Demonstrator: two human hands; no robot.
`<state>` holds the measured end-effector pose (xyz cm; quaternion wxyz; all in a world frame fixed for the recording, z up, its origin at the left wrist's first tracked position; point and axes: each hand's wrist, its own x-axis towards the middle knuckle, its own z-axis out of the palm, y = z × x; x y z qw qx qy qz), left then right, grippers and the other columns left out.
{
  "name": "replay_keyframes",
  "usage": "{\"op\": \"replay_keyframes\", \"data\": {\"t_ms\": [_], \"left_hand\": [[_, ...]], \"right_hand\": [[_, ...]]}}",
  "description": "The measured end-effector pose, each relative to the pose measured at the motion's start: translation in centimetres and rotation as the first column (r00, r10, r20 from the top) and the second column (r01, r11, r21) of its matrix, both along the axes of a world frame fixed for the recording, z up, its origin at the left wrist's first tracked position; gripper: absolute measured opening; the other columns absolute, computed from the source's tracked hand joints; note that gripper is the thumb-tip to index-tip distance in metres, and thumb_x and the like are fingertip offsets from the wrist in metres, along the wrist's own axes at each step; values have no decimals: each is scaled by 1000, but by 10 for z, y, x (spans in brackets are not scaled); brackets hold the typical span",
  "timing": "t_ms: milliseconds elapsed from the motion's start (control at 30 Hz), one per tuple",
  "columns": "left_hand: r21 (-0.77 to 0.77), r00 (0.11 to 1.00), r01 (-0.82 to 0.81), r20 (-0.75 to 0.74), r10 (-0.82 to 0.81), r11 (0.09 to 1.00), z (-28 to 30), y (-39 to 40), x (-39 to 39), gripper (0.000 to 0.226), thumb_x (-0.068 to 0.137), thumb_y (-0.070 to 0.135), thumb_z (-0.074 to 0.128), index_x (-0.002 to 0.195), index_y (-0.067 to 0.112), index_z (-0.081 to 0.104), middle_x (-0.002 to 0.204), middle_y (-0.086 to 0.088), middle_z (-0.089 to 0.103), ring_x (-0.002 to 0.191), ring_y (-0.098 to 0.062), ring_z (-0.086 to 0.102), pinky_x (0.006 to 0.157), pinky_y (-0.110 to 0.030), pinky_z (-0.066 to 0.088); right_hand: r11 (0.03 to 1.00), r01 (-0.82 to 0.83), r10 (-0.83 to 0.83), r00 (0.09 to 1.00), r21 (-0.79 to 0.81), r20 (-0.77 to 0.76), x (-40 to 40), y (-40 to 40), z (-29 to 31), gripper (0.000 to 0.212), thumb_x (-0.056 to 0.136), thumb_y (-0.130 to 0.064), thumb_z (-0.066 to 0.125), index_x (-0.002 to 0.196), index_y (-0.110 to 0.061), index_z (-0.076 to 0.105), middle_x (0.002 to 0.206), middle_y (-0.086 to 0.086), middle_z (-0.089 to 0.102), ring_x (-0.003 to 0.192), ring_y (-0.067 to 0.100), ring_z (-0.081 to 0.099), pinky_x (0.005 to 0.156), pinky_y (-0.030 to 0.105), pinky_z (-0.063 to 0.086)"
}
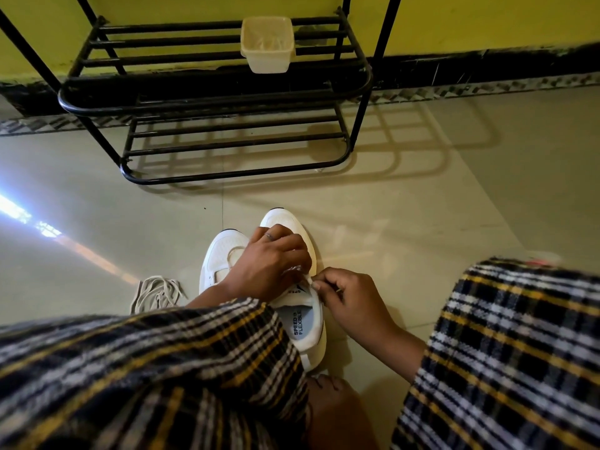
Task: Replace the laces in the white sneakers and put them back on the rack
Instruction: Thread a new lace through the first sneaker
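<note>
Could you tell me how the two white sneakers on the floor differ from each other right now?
The right sneaker sits nearer the rack with its toe further forward; the left sneaker sits slightly behind it. Both hands work at the right sneaker: the left hand lies over its lacing and the right hand pinches a lace at its tongue, while the left sneaker goes unheld. Both are white, upright, toes toward the rack.

Both hands (269,264) (352,298) curled, pinching.
</note>
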<state>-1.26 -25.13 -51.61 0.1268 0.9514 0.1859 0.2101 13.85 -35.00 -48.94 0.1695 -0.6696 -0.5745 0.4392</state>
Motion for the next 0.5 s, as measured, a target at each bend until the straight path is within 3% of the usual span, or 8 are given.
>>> {"op": "replay_keyframes", "data": {"t_ms": [67,133,200,267,367,500], "left_hand": [[-27,999,-25,35,26,999,-3,-3,-2,2,77,30,56,78,30,55,82,12,60,91,-13,46,76,-28,27],[-32,998,-34,59,36,999,-4,-5,-4,3,76,29,58,73,27,57,78,11,61,90,-13,46,76,-28,28],[-17,997,-30,71,31,999,-3,-5,-4,10,76,28,58,68,22,60,74,9,60,89,-13,46,74,-29,29],[2,996,-30,89,30,1000,-3,-5,-4,11,76,27,58,66,21,59,72,9,60,88,-14,46,73,-30,29],[10,994,-30,102,29,999,-5,-6,-4,12,77,26,58,66,21,59,71,8,59,88,-13,46,72,-31,31],[-30,997,-41,71,43,999,-2,-6,-4,7,76,27,59,69,24,57,73,8,59,87,-14,47,73,-28,29]], "right_hand": [[994,97,-95,995,59,-36,4,3,-8,28,97,-5,45,113,15,57,101,32,62,80,28,58,64,11,40],[986,164,-160,982,36,-96,5,4,-14,27,95,-6,50,120,0,59,83,7,64,65,-2,57,72,16,46],[983,176,-169,978,43,-124,8,6,-21,23,92,-8,56,114,-8,64,67,-13,62,61,-8,57,71,18,48],[979,172,-162,982,106,-98,8,8,-20,15,89,-14,61,101,-18,70,64,-21,64,64,-7,58,70,18,48],[979,89,-94,995,182,16,9,12,-17,10,88,-22,63,93,-23,71,79,-11,68,72,0,59,72,21,47],[961,-38,-10,985,273,170,4,15,-9,12,90,-17,57,97,-15,67,94,3,66,80,14,55,67,23,38]]}}
